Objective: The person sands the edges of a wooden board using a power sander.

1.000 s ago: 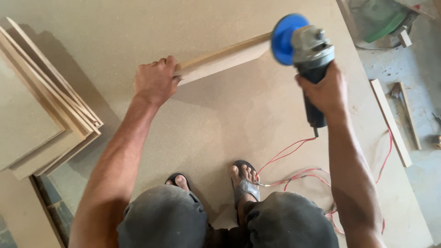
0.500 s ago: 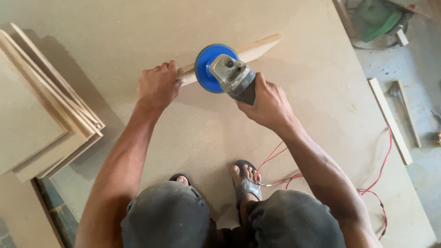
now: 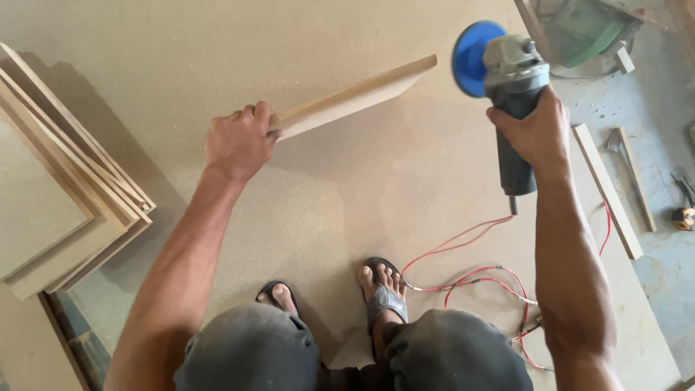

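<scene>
My left hand (image 3: 237, 140) grips the near end of a tan fibreboard panel (image 3: 358, 95) standing on edge on a large board sheet (image 3: 347, 195). My right hand (image 3: 530, 133) holds an angle grinder (image 3: 511, 80) with a blue sanding disc (image 3: 472, 57), lifted off to the right of the panel's far end and not touching it. Red power wires (image 3: 474, 276) trail from the grinder across the sheet past my sandalled feet (image 3: 384, 289).
A stack of cut fibreboard panels (image 3: 58, 195) lies at the left. A green power tool (image 3: 590, 29) sits at the top right on the grey floor, with wooden strips (image 3: 607, 190) and a small tool (image 3: 682, 214) along the sheet's right edge.
The grinder swept from mid-panel, close to my left hand, back out to the right past the panel's far end. My left hand kept its hold on the panel.
</scene>
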